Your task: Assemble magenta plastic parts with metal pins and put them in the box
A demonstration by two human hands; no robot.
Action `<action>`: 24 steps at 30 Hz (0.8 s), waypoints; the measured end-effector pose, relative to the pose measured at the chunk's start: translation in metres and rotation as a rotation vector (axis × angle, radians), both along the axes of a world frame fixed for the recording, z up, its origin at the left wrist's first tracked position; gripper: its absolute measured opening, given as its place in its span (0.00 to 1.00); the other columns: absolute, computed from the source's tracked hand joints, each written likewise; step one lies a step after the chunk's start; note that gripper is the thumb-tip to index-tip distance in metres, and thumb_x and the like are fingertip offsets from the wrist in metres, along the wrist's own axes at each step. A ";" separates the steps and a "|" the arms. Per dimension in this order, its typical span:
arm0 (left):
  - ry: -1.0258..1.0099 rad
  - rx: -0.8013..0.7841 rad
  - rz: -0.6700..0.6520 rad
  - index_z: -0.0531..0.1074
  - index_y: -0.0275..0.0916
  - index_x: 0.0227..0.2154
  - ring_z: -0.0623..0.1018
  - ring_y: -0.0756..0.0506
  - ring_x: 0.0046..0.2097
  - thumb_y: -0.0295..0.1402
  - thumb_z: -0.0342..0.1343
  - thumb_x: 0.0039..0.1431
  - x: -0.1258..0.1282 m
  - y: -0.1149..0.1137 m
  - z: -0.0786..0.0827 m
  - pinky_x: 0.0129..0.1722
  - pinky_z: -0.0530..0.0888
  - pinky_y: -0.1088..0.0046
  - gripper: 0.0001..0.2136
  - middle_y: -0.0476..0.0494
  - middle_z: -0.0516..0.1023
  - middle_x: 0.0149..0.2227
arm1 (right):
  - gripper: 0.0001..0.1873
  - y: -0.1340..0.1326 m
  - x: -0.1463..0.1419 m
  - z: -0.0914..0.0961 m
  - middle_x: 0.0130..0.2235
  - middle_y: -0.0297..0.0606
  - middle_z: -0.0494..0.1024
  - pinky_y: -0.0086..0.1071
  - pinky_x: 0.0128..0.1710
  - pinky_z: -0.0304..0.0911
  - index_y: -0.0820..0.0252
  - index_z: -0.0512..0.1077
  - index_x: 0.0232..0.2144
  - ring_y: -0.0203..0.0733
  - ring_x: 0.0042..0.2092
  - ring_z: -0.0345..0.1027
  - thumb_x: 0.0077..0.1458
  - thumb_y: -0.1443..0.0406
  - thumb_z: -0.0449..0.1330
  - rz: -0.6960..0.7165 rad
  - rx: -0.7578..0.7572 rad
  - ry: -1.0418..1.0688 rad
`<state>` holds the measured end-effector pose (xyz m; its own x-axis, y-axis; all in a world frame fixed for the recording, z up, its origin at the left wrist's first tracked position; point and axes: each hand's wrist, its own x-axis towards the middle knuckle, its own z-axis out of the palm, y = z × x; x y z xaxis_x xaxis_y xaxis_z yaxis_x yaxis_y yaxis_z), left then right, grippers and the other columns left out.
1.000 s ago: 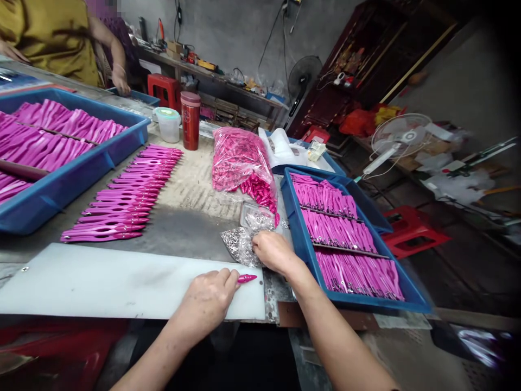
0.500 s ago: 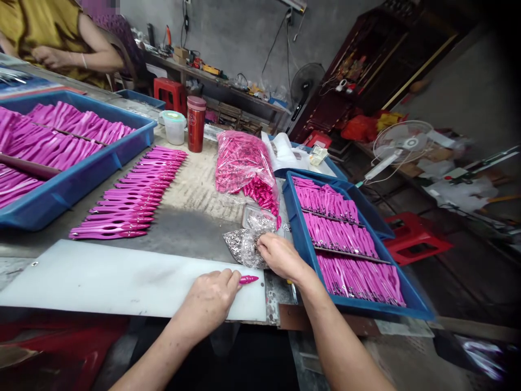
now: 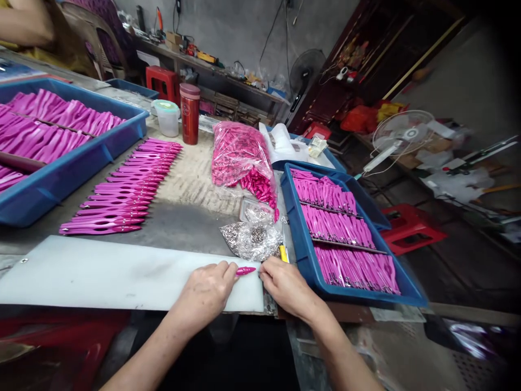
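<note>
Magenta, glossy: the pointed tip (image 3: 246,271) stuck out from the left hand (image 3: 209,285), over the right end of the white board (image 3: 122,276). The left fingers were curled closed around the rest of that piece, which the hand hid. The right hand (image 3: 287,285) was just beside the board's right edge, thumb and forefinger drawn narrow, apart from the tip. The fingertips were small and partly shaded in this view; they perhaps pinched a tiny metal part, but this could not be confirmed.

Risks (judged): anything that small could slip if the pinch loosened, and might roll off the nearby front edge. A slack left grip could let the tip swivel, spoiling alignment. The clear plastic bag of metal bits (image 3: 260,239) lay open just beyond the right hand; a knuckle catching its crumpled film could spill it. The yellow handle (image 3: 284,252) beside it offered another snag.

Edges and room: the right side was tight, the hand being hemmed by the metal bits and the wall of the right blue tray (image 3: 372,296). The board's left stretch was bare, and grey worktop (image 3: 183,228) lay open between the row of purple-handled pieces (image 3: 118,190) and the metal bits. Leftward travel had the most slack.
</note>
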<state>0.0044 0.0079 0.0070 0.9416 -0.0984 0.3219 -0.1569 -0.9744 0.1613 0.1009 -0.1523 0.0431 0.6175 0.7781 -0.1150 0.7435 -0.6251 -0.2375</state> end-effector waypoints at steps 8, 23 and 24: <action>-0.018 0.010 -0.003 0.64 0.38 0.29 0.69 0.49 0.24 0.29 0.42 0.59 -0.001 0.000 0.002 0.23 0.61 0.74 0.07 0.49 0.67 0.23 | 0.11 -0.003 0.003 -0.007 0.27 0.33 0.67 0.27 0.30 0.53 0.61 0.65 0.24 0.35 0.31 0.61 0.56 0.69 0.49 -0.008 0.063 0.077; -0.007 0.010 0.000 0.64 0.39 0.29 0.68 0.49 0.23 0.29 0.41 0.60 0.000 0.000 0.005 0.22 0.62 0.75 0.08 0.50 0.67 0.23 | 0.10 0.018 -0.001 0.000 0.27 0.38 0.73 0.28 0.29 0.49 0.62 0.68 0.22 0.37 0.30 0.63 0.50 0.71 0.49 -0.195 -0.089 0.010; -0.010 0.009 0.003 0.64 0.39 0.29 0.68 0.49 0.23 0.29 0.41 0.59 0.000 0.000 0.004 0.22 0.62 0.74 0.08 0.50 0.67 0.23 | 0.10 0.018 -0.001 0.000 0.27 0.37 0.72 0.28 0.29 0.48 0.62 0.68 0.21 0.36 0.30 0.63 0.49 0.72 0.49 -0.202 -0.076 0.028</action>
